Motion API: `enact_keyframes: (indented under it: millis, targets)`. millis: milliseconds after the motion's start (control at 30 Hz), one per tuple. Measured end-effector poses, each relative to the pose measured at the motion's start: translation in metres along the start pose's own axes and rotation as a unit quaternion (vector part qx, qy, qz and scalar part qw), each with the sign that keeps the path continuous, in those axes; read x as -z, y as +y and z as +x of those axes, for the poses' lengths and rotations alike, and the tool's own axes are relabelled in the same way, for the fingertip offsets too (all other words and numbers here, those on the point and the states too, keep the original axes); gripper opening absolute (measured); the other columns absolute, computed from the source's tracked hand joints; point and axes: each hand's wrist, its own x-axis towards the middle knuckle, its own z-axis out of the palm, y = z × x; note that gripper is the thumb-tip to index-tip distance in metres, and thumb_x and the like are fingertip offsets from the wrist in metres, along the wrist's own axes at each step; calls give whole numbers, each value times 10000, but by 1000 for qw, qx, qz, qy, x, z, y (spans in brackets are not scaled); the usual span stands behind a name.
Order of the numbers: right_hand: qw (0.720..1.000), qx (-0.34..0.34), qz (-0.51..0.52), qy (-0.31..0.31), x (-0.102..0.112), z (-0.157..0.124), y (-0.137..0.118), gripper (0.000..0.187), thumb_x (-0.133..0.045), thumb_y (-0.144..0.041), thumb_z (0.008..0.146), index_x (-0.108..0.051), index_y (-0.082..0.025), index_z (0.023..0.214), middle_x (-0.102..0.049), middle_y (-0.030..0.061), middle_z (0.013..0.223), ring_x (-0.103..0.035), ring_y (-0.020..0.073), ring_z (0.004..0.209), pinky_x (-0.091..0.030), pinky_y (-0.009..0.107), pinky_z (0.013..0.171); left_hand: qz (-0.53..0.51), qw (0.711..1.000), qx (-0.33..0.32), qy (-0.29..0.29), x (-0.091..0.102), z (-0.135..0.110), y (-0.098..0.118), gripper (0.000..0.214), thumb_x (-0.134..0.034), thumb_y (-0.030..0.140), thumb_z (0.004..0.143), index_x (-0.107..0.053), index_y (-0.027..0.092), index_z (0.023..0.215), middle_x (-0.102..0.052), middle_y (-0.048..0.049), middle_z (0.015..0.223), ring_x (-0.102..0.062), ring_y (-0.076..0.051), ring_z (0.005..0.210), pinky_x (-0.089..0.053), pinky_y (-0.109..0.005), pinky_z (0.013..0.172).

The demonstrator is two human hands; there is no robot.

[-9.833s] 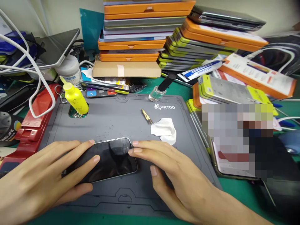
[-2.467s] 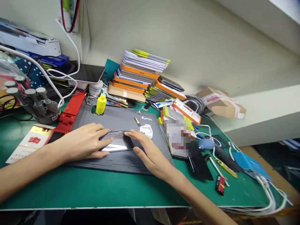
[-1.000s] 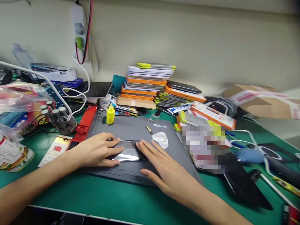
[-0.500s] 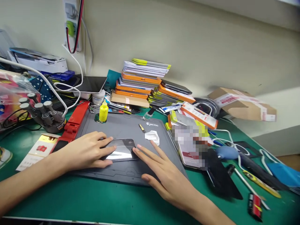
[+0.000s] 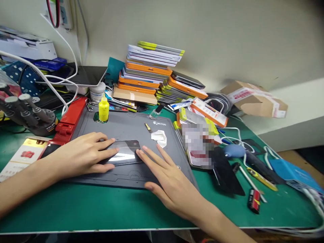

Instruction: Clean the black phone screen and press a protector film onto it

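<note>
A smartphone (image 5: 129, 153) with a dark, glossy screen lies flat on the grey work mat (image 5: 121, 130), a bright reflection across it. My left hand (image 5: 86, 152) holds its left end, thumb along the near edge and fingers over the far edge and screen. At the phone's right end, my right hand (image 5: 169, 177) has its fingers stretched and spread, the fingertips at the edge and the thumb apart. Just beyond those fingers lies a crumpled white cloth (image 5: 160, 137), with a small yellow-and-black blade-like piece (image 5: 148, 128) beside it. A yellow dropper bottle (image 5: 103, 109) stands at the mat's back left.
Screwdrivers in a round holder (image 5: 43, 126) stand left, near a red tool (image 5: 72, 121). Stacked boxes (image 5: 149, 72) rise behind the mat, with a small glass bottle (image 5: 154, 114) before them. Rightward lie phone parts (image 5: 226, 172), a blue air blower (image 5: 234, 151) and cables.
The view has shifted, so the whole scene sits further left and higher. Both hands keep nearly the same places on the phone, which stays put on the mat.
</note>
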Motion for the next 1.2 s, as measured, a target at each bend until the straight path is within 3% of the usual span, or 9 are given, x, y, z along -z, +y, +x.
enact_keyframes:
  millis: [167, 500, 667, 933, 1067, 1200]
  targets:
    - [1000, -10, 6, -2, -3, -18, -4, 772, -341, -546, 1166, -45, -196, 1787, -411, 109, 1762, -319, 300, 1673, -336, 622, 1362, -12, 999, 19, -30, -1, 2, 2, 417, -519, 520, 1123, -739, 223, 1317, -762, -102, 1391, -680, -303, 1202, -563, -449, 1033]
    - [1000, -1, 22, -22, -6, -5, -3, 795, -346, -562, 1161, 10, -225, 1786, -366, 97, 1782, -306, 303, 1674, -311, 622, 1374, -101, 993, 56, -33, -4, 4, 2, 424, -710, 550, 1016, -741, 251, 1315, -779, -107, 1345, -684, -333, 1244, -555, -462, 1059]
    - [999, 0, 27, -36, -10, 3, -5, 830, -350, -567, 1161, 59, -194, 1779, -319, 102, 1804, -260, 266, 1692, -246, 581, 1399, -114, 988, 74, -80, 2, 6, 1, 639, -745, 531, 996, -559, 286, 1556, -760, -85, 1382, -664, -333, 1308, -522, -449, 1107]
    - [998, 5, 35, -59, -6, 21, -4, 894, -375, -561, 1158, 217, -232, 1740, -271, 106, 1814, -214, 273, 1700, -214, 620, 1399, -195, 971, 128, -52, 2, 1, -2, 962, -789, 457, 969, -241, 304, 1745, -707, -97, 1417, -662, -302, 1309, -520, -351, 1035]
    - [997, 10, 43, -58, -9, 30, 1, 931, -404, -549, 1154, 277, -245, 1710, -246, 113, 1817, -204, 292, 1701, -199, 638, 1398, -224, 961, 152, -55, -2, 0, -6, 1086, -842, 462, 923, -176, 296, 1764, -695, -107, 1419, -665, -296, 1281, -521, -328, 985]
    - [997, 14, 54, -61, -13, 43, 5, 912, -383, -568, 1156, 255, -238, 1718, -231, 123, 1821, -162, 284, 1709, -169, 649, 1400, -243, 956, 155, -62, -2, 1, -9, 1081, -846, 453, 922, -188, 295, 1765, -706, -83, 1414, -659, -274, 1265, -511, -306, 977]
